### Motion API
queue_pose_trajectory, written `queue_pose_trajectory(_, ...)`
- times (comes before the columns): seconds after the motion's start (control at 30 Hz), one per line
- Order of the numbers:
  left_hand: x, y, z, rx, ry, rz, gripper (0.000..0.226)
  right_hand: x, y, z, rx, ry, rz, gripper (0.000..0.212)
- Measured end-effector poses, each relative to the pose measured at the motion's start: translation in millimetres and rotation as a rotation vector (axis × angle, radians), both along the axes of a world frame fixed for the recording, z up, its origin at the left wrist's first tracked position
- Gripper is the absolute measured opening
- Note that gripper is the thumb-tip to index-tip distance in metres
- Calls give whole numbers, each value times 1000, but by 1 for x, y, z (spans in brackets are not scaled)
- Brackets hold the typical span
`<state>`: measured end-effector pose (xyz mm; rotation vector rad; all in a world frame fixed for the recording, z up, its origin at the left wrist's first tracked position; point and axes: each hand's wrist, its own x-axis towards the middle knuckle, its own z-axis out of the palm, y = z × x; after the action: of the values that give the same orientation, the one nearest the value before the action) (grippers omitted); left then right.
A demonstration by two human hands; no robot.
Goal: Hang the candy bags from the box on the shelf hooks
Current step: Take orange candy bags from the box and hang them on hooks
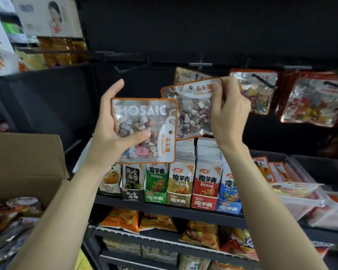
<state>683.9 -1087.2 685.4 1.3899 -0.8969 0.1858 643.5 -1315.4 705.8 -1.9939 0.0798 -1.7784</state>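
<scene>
While your left hand holds one stone-candy bag turned sideways, fingers wrapped behind it and thumb across its front, your right hand pinches the top corner of a second bag, lifted toward the hooks. Both bags sit in front of the dark back panel, above the shelf of snack packs. They look light, with a slick, crinkly film and loose lumps that likely shift the weight downward, so the flat header near the punched hole is the place to grip; squeezing the belly would probably let it slide. The sideways bag needs turning upright first, since its hole points right. An empty hook stands up and left of the raised bag, while the hooks to the right already carry hung bags, one just behind your right hand, crowding that side. The cardboard box sits at lower left, more bags showing inside.
</scene>
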Motion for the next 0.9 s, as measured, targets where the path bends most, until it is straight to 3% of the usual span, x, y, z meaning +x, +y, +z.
queue_pose_trajectory(0.17, 10, -25, 3, 130, 41, 56, 91, 8, 1, 0, 121, 19, 67, 24)
queue_pose_trajectory(0.3, 21, -38, 8, 82, 163, -25, 89, 7, -2, 1, 219, 69, 144, 21)
queue_pose_trajectory(0.43, 21, -47, 8, 61, 152, -66, 88, 4, -3, 1, 257, 82, 193, 15)
queue_pose_trajectory(0.53, 28, -52, 6, -12, 171, -25, 86, 2, -4, 2, 168, 80, 221, 19)
queue_pose_trajectory(0.63, 40, -58, 5, -23, 154, 44, 84, 9, -9, -6, -16, 223, 127, 21)
queue_pose_trajectory(0.77, 50, -74, 3, -34, 108, 186, 83, 30, -22, -9, 1, 329, 47, 38)
queue_pose_trajectory(0.9, 56, -80, 4, -18, 49, 274, 83, 53, -32, 5, -30, 512, -206, 37)
